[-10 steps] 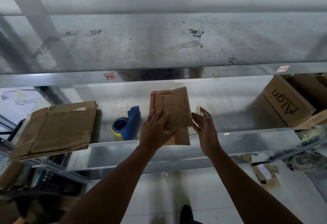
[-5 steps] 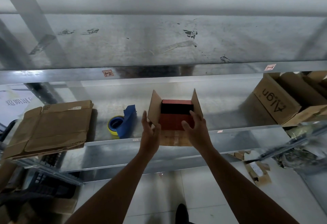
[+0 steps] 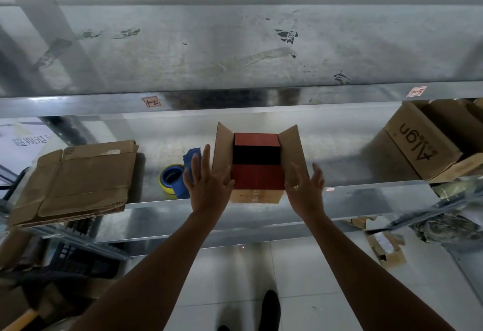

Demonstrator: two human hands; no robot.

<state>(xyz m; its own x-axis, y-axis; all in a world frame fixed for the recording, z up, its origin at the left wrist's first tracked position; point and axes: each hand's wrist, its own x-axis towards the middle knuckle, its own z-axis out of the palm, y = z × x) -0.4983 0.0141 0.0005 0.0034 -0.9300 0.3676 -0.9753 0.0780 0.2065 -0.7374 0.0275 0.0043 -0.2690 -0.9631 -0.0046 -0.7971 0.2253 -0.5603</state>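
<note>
Seen from the head camera, the cardboard box (image 3: pixel 256 196) sits at the front edge of the metal shelf (image 3: pixel 366 194), flaps spread, with a red-and-black pack (image 3: pixel 257 160) inside. The left hand (image 3: pixel 206 187) and right hand (image 3: pixel 305 189) flank it, fingers straight, gripping nothing. The box looks opened; the pack is not yet lifted out.

Carton (image 3: pixel 257 196) on shelf (image 3: pixel 366 194); tape dispenser (image 3: pixel 177 179) left.

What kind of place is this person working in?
Probably a warehouse or stockroom: bare metal shelving with small labels, an open carton on it, flattened cardboard and a blue tape dispenser.
</note>
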